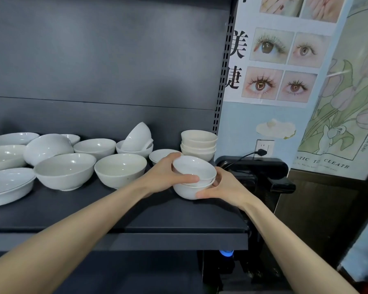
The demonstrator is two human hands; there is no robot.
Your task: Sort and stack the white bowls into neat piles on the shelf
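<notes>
bowls, white, nested pair near right edge of shelf (136, 213): upper bowl (194, 167), tilted, gripped by curled left hand (166, 175); lower bowl (187, 192) gripped by curled right hand (223, 187).

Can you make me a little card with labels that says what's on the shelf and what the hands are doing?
left hand: grips top bowl, tilted in bottom bowl
right hand: grips bottom bowl
back stack: small bowls piled at right rear
big bowls: unstacked, mid-shelf
tipped bowl: leaning in another bowl
plates: left side
shelf: dark
</notes>
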